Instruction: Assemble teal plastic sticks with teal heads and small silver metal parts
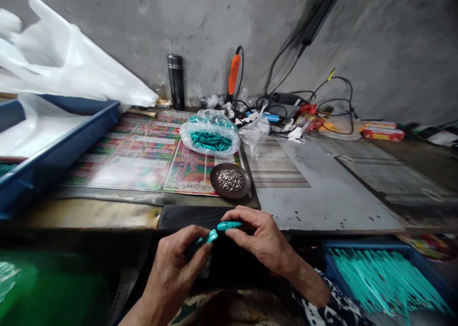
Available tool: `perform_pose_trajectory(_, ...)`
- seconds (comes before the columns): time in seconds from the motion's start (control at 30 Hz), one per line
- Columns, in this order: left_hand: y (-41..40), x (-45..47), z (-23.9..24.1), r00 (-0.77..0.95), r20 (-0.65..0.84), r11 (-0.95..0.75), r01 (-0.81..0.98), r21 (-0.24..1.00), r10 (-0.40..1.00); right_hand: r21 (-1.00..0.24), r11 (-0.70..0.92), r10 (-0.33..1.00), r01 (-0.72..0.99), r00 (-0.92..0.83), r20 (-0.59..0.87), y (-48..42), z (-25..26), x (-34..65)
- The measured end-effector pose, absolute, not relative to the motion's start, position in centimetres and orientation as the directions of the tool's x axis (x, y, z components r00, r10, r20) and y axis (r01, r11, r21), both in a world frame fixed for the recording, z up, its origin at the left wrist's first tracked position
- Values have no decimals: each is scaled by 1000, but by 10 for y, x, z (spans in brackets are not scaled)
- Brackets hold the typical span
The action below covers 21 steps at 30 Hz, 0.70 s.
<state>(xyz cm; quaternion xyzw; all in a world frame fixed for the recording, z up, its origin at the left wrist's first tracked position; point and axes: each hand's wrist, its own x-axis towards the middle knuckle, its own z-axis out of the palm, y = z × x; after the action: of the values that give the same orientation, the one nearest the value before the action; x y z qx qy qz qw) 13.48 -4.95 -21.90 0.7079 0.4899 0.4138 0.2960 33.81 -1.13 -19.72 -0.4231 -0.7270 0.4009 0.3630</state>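
Between thumb and fingers, my left hand (179, 264) grips a teal plastic piece (212, 236), its end poking out toward the right. My right hand (263, 233) pinches a small pointed teal plastic part (229, 226) with a few dark holes in its near end. The two pieces are close but apart, just in front of the bench edge. Beyond them stands a round brown dish (242, 191) with many small silvery metal pins (229, 179). Behind that lies an open clear plastic bag (186, 134) full of small teal parts (211, 141).
A blue tray (67, 161) with white plastic sheeting (89, 68) takes up the left. At lower right, a blue bin (331, 259) holds long teal strips (390, 278). Along the wall are a black flask (176, 82), an orange-handled tool (234, 74) and cables (286, 63).
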Motion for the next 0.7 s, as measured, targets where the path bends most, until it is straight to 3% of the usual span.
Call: perform_pose_trajectory(0.7,-53,138,-223,197,253,-316,444,838,947,-872,342,899,349,-391,196,-22,-201,343)
